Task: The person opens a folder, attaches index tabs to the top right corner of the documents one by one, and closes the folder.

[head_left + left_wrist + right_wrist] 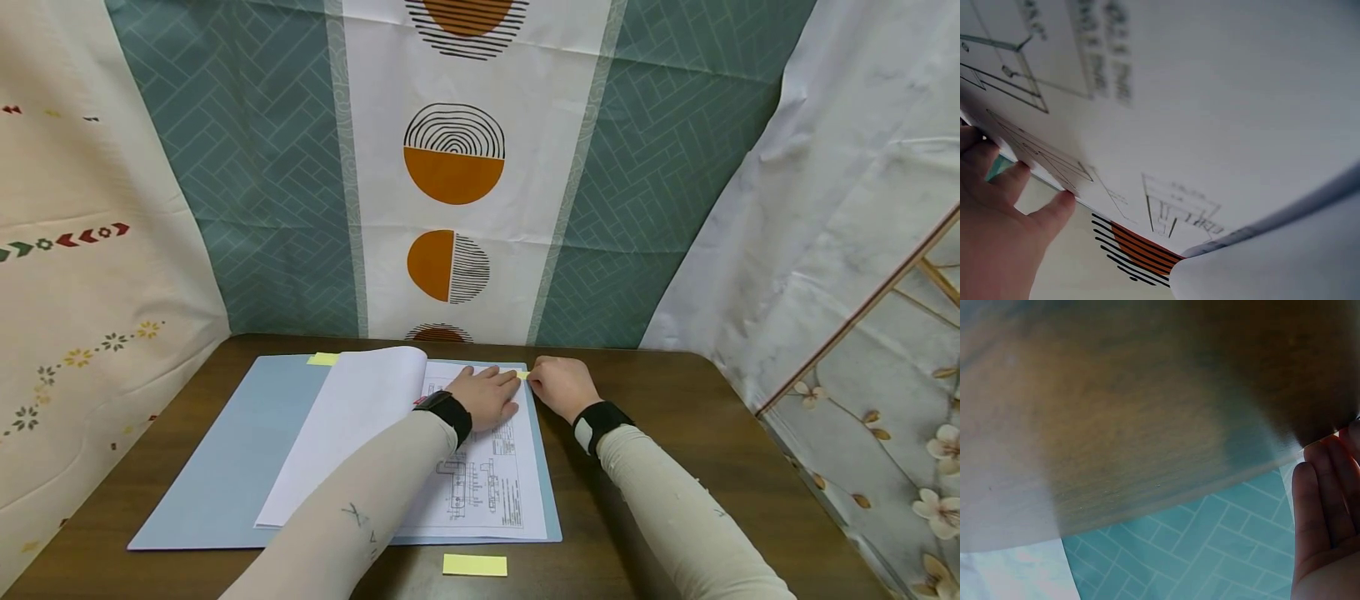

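My left hand (486,398) lies spread on a printed technical drawing (480,492), near the top of the sheet. In the left wrist view its fingertips (1063,200) touch the paper. The drawing belongs to a stack of pages in an open light blue folder (217,467), and a turned page (360,408) curls over to the left. At the folder's upper right edge, my right hand (561,385) pinches the outer end of a small yellow sticky note (523,376). Right wrist fingers (1310,500) show curled at the view's right side, the note hidden there.
Another yellow sticky note (323,359) sticks out at the top of the turned pages. A yellow strip (475,565) lies on the brown wooden table (675,483) in front of the folder. Patterned cloths (277,167) hang behind and at both sides.
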### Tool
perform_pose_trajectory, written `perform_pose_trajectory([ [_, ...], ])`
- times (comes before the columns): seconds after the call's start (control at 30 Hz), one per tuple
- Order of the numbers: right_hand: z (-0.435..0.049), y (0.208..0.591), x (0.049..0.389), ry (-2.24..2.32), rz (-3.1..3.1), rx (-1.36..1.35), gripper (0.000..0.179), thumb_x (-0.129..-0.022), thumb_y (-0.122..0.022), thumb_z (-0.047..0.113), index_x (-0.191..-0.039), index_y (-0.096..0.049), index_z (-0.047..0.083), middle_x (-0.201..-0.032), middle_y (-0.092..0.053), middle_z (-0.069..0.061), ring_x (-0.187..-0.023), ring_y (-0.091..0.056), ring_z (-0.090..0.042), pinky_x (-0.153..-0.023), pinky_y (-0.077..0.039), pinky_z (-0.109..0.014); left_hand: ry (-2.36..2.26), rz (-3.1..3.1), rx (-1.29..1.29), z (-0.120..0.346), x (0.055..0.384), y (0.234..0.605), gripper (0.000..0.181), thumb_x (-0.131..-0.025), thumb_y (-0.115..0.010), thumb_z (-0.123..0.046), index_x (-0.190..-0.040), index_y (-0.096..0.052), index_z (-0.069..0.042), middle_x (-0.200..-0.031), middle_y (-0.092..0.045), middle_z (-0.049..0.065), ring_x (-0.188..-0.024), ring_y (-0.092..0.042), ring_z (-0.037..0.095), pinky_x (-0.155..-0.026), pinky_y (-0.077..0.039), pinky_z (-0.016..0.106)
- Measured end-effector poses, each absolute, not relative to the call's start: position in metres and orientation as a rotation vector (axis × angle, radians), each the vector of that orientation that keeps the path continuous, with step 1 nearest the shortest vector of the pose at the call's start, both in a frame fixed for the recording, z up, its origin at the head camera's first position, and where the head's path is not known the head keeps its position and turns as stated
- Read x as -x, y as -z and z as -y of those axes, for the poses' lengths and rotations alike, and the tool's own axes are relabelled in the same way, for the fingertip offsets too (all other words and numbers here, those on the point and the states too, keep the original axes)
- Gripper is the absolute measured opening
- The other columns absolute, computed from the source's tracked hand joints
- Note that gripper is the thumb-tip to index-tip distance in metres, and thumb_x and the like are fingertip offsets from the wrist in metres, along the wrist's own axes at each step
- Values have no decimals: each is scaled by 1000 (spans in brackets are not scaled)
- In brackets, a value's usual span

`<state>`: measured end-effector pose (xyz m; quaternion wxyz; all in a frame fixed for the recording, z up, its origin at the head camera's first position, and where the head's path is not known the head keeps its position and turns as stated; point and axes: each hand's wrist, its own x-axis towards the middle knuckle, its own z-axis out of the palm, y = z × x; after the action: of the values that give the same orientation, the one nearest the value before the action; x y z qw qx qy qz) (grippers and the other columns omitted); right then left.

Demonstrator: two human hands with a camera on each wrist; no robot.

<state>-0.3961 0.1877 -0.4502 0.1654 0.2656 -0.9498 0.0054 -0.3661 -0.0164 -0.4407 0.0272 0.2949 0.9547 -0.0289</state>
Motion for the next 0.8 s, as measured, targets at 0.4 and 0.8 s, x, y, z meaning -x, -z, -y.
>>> perform_pose_trajectory([
  [0.4,-187,452,397,15,2667,-772,7,-96,-85,8,-96,-88,14,-90,-75,-1,-79,-74,-21,-72,-62,-39,56,-2963,-698,16,376,448,77,-112,-46,-67,-173,-39,-21,-179,-34,-2,-166,-27,28,-129,-27,63],
  [0.8,-186,449,395,18,2698,-753,7,-98,-83,9,-96,-88,13,-90,-75,-2,-77,-71,-20,-75,-62,-39,51,-2957,-648,14,376,447,76,-111,-48,-66,-173,-40,-22,-178,-35,-3,-166,-29,28,-129,-27,61],
])
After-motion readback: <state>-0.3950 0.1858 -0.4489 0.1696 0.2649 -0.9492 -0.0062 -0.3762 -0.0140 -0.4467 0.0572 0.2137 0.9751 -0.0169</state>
